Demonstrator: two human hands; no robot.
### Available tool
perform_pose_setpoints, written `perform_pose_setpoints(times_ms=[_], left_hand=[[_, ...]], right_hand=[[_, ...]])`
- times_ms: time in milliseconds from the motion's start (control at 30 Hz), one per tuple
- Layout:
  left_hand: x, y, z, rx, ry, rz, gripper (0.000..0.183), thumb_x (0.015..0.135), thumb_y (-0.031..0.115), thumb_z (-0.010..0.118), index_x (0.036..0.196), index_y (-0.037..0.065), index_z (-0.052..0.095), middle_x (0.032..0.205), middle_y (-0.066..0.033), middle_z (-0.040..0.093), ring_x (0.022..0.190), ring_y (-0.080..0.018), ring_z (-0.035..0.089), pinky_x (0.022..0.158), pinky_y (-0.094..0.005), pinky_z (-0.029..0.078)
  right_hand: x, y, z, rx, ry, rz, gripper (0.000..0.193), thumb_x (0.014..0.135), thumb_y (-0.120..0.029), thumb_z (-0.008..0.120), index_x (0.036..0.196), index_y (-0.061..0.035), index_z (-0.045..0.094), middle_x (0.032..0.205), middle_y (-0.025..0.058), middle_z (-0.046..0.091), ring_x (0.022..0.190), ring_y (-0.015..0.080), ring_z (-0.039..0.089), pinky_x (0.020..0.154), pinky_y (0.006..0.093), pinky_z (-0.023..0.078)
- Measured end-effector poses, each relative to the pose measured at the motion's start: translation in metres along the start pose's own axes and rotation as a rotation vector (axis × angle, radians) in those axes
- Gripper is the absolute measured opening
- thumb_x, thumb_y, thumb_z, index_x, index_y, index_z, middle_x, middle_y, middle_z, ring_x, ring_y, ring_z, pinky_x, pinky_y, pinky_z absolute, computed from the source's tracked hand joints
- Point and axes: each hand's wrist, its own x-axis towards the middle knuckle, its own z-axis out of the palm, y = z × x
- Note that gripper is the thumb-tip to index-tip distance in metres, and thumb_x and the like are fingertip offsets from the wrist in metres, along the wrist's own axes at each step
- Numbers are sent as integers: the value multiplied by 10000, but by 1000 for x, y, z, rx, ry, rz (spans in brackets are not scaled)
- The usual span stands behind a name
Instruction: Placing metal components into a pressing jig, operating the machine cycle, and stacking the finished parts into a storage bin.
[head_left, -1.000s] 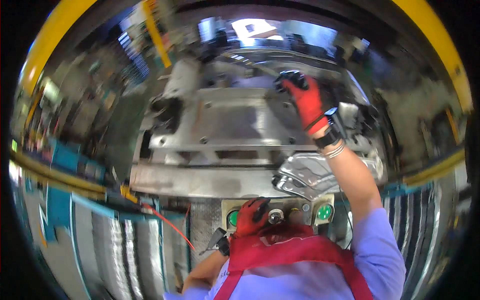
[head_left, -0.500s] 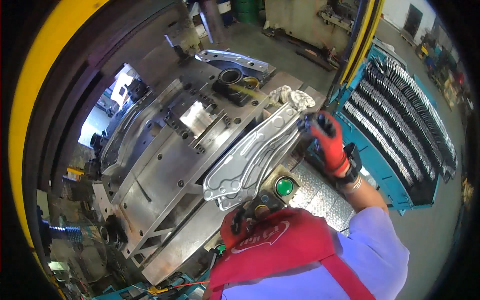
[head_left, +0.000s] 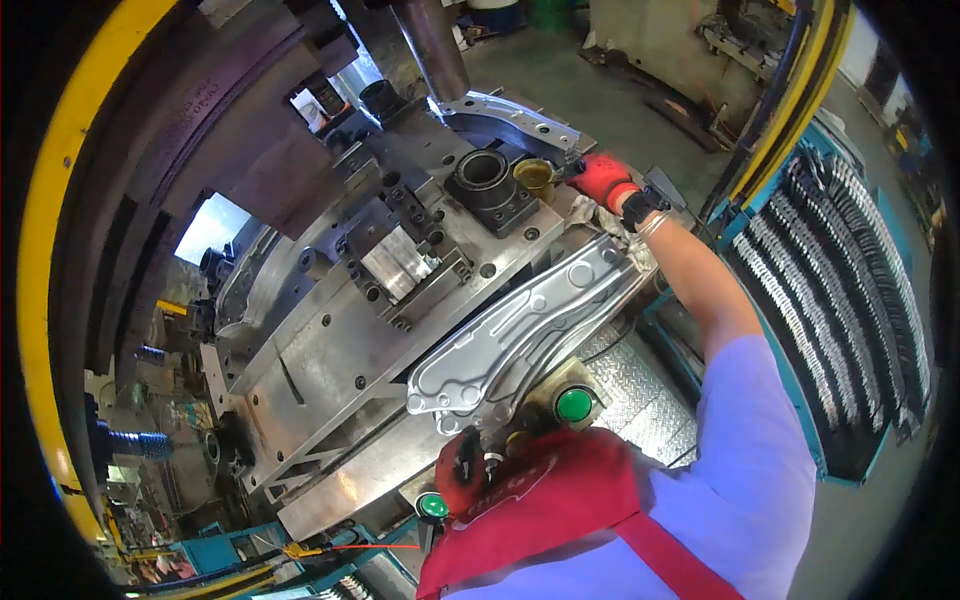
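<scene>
My right hand (head_left: 604, 184), in a red and black glove, is stretched out to the far side. Its dark fingertips are at the near end of a curved silver metal part (head_left: 510, 122) lying at the die's back edge; blur hides whether they grip it. My left hand (head_left: 462, 474), gloved alike, is curled close to my red apron, just below the lower end of a small stack of stamped metal panels (head_left: 500, 330). What its fingers hold, if anything, is hidden. The panels lie slantwise along the near edge of the steel die (head_left: 330, 370).
A round post (head_left: 482, 172) and a brass-coloured cup (head_left: 535, 177) rise near my right hand, with a crumpled rag (head_left: 590, 212) beside it. Green buttons (head_left: 575, 404) sit close to me. At right stands a blue rack (head_left: 822, 465) of many metal parts. A yellow press frame (head_left: 40, 270) curves along the left.
My right hand has moved from beside the panels' upper end, away from me and leftward, to the curved part. The left hand stays near my apron. The whole view has shifted.
</scene>
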Motion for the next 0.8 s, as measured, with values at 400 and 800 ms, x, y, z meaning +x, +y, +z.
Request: perform_pose_setpoints(times_ms=[400, 800], left_hand=[[6, 39, 5, 44, 93, -188, 283, 739, 43, 598, 1022, 43, 600, 1000, -144, 606, 912, -281, 590, 783, -341, 463], [66, 106, 17, 8, -536, 176, 696, 722, 217, 700, 1299, 24, 362, 1287, -197, 422, 1198, -300, 414, 983, -345, 332]], right_hand=[[-65, 112, 74, -229, -129, 259, 672, 627, -349, 700, 1233, -169, 473, 1098, 152, 544, 1009, 337, 523, 878, 424, 420], [-231, 65, -66, 843, 235, 403, 433, 758, -102, 646, 1147, 23, 503, 1127, 121, 545, 1007, 184, 510, 860, 292, 419]])
